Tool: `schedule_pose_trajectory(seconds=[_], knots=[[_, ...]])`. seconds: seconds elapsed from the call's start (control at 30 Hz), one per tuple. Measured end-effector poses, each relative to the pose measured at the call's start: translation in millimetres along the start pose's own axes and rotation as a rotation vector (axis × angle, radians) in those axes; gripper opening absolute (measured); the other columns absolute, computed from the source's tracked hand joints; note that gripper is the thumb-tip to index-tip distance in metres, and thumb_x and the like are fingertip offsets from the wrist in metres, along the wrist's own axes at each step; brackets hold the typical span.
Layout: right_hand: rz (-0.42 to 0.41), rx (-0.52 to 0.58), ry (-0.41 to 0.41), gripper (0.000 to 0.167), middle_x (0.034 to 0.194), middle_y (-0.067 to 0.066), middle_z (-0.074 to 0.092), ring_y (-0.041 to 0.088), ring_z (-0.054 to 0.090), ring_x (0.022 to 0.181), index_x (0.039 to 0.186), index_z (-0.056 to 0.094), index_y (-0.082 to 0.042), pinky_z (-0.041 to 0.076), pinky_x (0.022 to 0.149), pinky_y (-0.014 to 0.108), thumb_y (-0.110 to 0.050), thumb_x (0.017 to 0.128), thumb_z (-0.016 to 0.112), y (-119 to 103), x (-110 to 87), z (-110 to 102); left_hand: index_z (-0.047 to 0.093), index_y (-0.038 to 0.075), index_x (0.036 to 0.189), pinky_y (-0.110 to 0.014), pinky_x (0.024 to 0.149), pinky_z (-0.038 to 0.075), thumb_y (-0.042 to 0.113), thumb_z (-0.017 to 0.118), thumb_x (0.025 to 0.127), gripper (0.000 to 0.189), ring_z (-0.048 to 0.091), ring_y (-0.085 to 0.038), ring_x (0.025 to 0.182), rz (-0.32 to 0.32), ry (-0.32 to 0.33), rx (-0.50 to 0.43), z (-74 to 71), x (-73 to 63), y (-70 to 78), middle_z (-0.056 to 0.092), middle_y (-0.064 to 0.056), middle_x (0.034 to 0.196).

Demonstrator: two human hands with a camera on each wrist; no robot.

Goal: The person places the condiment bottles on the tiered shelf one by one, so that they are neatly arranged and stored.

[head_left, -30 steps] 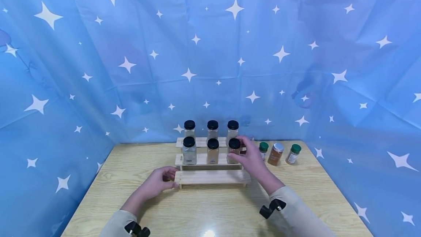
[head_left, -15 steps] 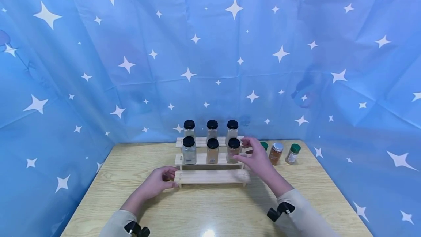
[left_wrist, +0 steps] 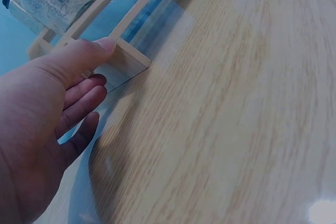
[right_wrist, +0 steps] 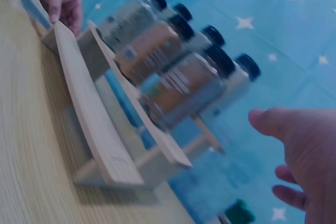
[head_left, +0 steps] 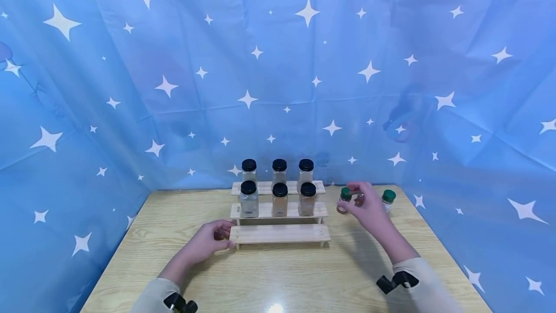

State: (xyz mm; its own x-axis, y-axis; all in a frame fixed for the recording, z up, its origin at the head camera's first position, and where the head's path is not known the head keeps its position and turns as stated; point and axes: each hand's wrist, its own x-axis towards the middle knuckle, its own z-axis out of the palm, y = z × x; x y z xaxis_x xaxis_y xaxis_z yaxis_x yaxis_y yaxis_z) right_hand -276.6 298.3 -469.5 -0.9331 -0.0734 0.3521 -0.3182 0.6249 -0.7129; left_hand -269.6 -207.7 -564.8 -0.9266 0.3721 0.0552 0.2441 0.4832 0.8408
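A three-step wooden rack (head_left: 280, 233) stands on the table, with several black-capped spice jars on its upper two steps, such as the brown-filled jar (right_wrist: 181, 87). At the rack's left end my left hand (head_left: 208, 243) grips the lowest step; the thumb (left_wrist: 105, 44) lies on top and the other fingers curl beside the end. Right of the rack, my right hand (head_left: 369, 209) is spread at a green-capped jar (head_left: 345, 194). In the right wrist view, that hand (right_wrist: 310, 156) holds nothing and its thumb and fingers are apart. It mostly hides another jar behind it.
A second green-capped jar (head_left: 388, 198) stands to the right of my right hand. Behind the wood-grain table (head_left: 278, 274) hangs a blue curtain (head_left: 278, 86) with white stars, close to the back edge and along both sides.
My right hand has left the brown-filled jar at the right end of the middle step and moved right to the jars standing on the table. My left hand has stayed at the rack.
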Motion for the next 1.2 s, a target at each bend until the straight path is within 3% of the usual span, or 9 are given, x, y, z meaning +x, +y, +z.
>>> schedule_pose_trajectory(seconds=[0.13, 0.27, 0.47, 0.73, 0.97, 1.2], knots=[[0.037, -0.039, 0.03, 0.053, 0.136, 0.022, 0.058, 0.043, 0.066, 0.116, 0.144, 0.059, -0.003, 0.061, 0.09, 0.049, -0.02, 0.101, 0.085, 6.8, -2.6, -14.3, 0.07, 0.005, 0.141, -0.043, 0.098, 0.058, 0.024, 0.093, 0.092, 0.058, 0.07, -0.022, 0.11, 0.005, 0.003, -0.004, 0.3, 0.5, -1.9, 0.076, 0.0, 0.118], [0.033, -0.065, 0.07, 0.052, 0.138, 0.023, 0.058, 0.043, 0.064, 0.122, 0.143, 0.059, 0.0, 0.059, 0.097, 0.055, -0.018, 0.101, 0.084, 13.3, -3.6, -23.0, 0.07, 0.005, 0.141, -0.043, 0.098, 0.057, 0.025, 0.093, 0.092, 0.058, 0.07, -0.021, 0.109, -0.002, 0.005, -0.005, 1.1, 0.9, -2.5, 0.076, 0.0, 0.117], [0.027, -0.097, 0.129, 0.051, 0.137, 0.021, 0.06, 0.041, 0.062, 0.125, 0.142, 0.059, 0.003, 0.057, 0.098, 0.051, -0.019, 0.102, 0.083, 24.3, -3.8, -33.1, 0.07, 0.006, 0.14, -0.041, 0.097, 0.057, 0.026, 0.093, 0.092, 0.056, 0.07, -0.02, 0.109, -0.009, 0.005, 0.0, 1.6, 1.7, -4.6, 0.076, 0.001, 0.117], [0.124, -0.107, 0.182, 0.056, 0.139, 0.024, 0.055, 0.045, 0.06, 0.122, 0.147, 0.055, 0.003, 0.054, 0.094, 0.052, -0.027, 0.106, 0.079, 44.0, -6.0, -47.8, 0.07, 0.005, 0.141, -0.04, 0.095, 0.057, 0.027, 0.093, 0.093, 0.058, 0.07, -0.021, 0.109, -0.001, 0.003, 0.001, 0.9, 1.5, -4.4, 0.076, 0.0, 0.117], [0.103, -0.165, 0.254, 0.054, 0.139, 0.029, 0.051, 0.048, 0.057, 0.123, 0.146, 0.055, 0.007, 0.052, 0.095, 0.058, -0.019, 0.105, 0.08, 65.0, -4.8, -56.4, 0.069, 0.004, 0.141, -0.039, 0.095, 0.057, 0.027, 0.093, 0.093, 0.059, 0.07, -0.021, 0.109, -0.001, 0.005, 0.009, 0.6, 1.4, -3.1, 0.076, 0.0, 0.117], [0.136, -0.172, 0.248, 0.058, 0.145, 0.033, 0.045, 0.054, 0.051, 0.13, 0.15, 0.052, 0.008, 0.051, 0.097, 0.066, -0.016, 0.104, 0.079, 86.7, -2.7, -62.1, 0.069, 0.004, 0.142, -0.04, 0.096, 0.057, 0.026, 0.093, 0.092, 0.059, 0.07, -0.021, 0.109, -0.004, 0.005, 0.013, 0.5, 0.8, -2.4, 0.076, 0.0, 0.117]])
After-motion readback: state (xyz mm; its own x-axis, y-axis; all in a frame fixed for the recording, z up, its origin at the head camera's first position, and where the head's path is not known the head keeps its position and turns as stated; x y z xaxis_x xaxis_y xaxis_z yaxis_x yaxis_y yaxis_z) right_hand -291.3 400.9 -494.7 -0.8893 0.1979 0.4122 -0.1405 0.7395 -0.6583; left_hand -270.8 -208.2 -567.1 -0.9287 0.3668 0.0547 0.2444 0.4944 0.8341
